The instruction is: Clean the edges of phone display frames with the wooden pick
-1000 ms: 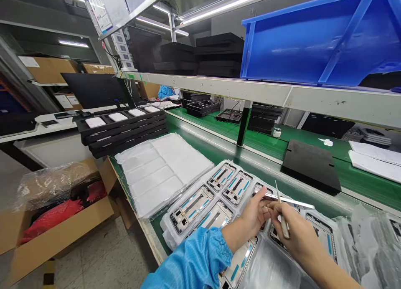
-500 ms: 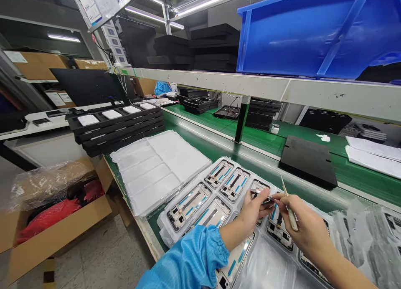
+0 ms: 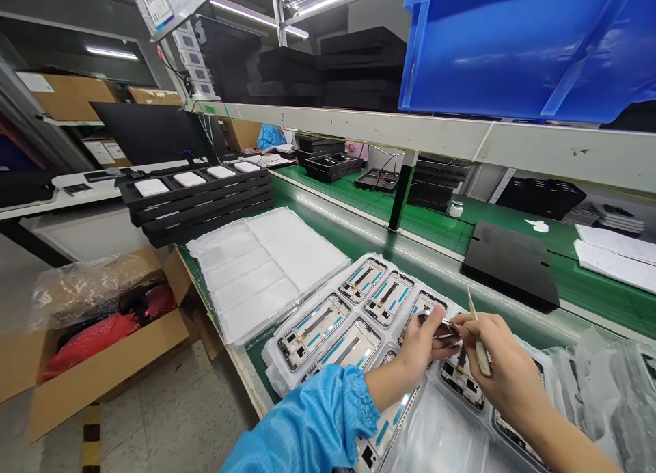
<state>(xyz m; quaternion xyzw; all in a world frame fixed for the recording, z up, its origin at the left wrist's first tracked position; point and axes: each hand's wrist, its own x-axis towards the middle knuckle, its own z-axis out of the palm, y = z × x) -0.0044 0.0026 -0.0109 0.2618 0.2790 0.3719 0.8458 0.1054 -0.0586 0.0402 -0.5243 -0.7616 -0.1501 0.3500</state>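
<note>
Held phone part (image 3: 445, 327), turned end-on since a second ago, sits above the plastic tray (image 3: 270, 365), gripped in left hand's (image 3: 417, 344) bent fingers, while right hand (image 3: 505, 363) clasps a slim pointed tool (image 3: 482, 359), fingertips closed at the part's edge, leaving its face mostly hidden.

A workshop for phone parts

Phone frames (image 3: 311, 328) fill a moulded plastic tray (image 3: 271, 372) by the left grip (image 3: 417, 346), on a green surface (image 3: 259, 369). Beyond the right grip (image 3: 505, 363), a long shelf (image 3: 359, 126) bears a blue bin (image 3: 512, 49). Strip lights (image 3: 246, 13) run above both grips; leftward, black trays (image 3: 205, 203) stand stacked and an open carton (image 3: 107, 374) sits low.
</note>
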